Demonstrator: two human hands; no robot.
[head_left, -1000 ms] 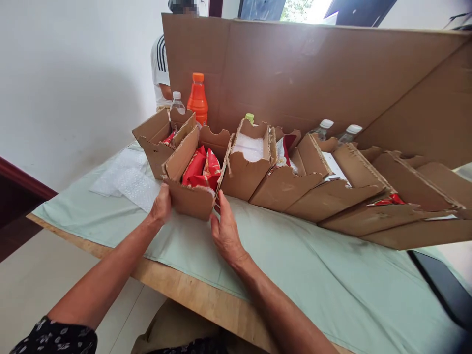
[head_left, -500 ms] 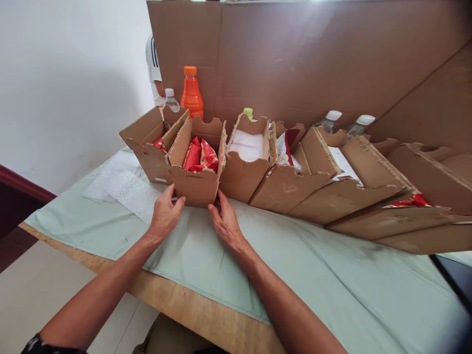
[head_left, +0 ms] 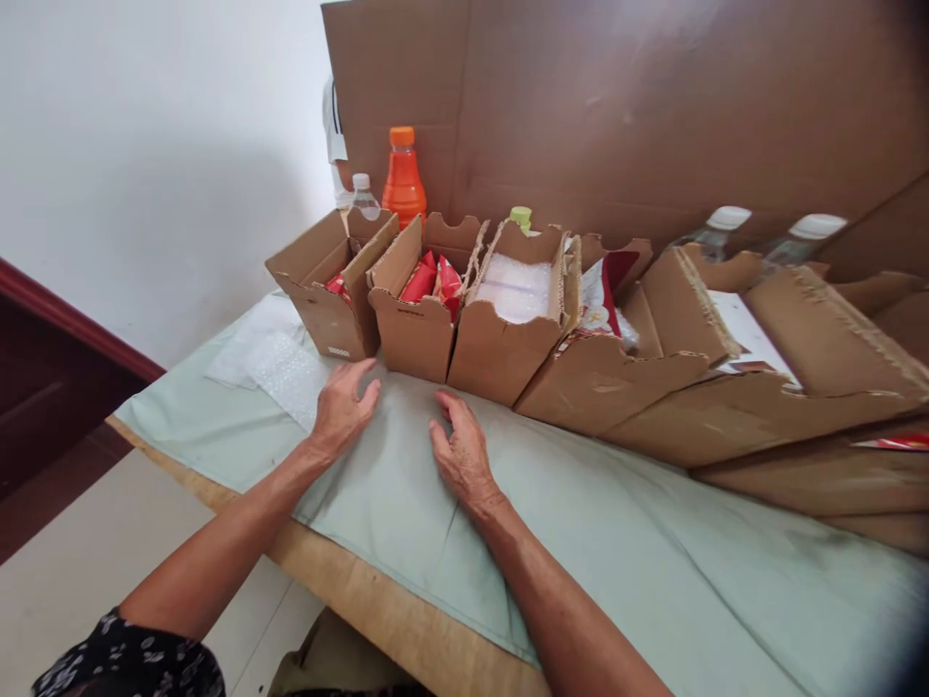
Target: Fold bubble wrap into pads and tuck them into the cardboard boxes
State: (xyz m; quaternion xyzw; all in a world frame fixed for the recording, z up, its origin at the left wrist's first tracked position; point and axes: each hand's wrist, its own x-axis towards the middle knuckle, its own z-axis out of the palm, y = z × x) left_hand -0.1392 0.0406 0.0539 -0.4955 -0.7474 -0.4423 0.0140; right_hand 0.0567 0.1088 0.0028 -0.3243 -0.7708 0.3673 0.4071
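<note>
My left hand (head_left: pixel 344 409) is open over the green cloth (head_left: pixel 406 465), thumb and fingers apart. To its right my right hand (head_left: pixel 460 443) is open too, with nothing in it. Both are in front of a cardboard box (head_left: pixel 415 341) that holds red snack packets (head_left: pixel 430 279). This box stands in a row, between a cardboard box (head_left: pixel 325 312) with a red packet on the left and a cardboard box (head_left: pixel 500 347) holding bubble-wrapped items (head_left: pixel 514 286) on the right.
More open cardboard boxes (head_left: pixel 616 382) continue to the right. Behind stand an orange bottle (head_left: pixel 404 184), clear bottles with white caps (head_left: pixel 728 227) and a tall cardboard panel (head_left: pixel 581 116). Bubble wrap (head_left: pixel 286 373) lies at left. The wooden table edge (head_left: pixel 363 590) is nearest me.
Both hands have let go of the box with red packets and drawn back from it. That box now stands farther back, in line with its neighbours. The view has shifted slightly.
</note>
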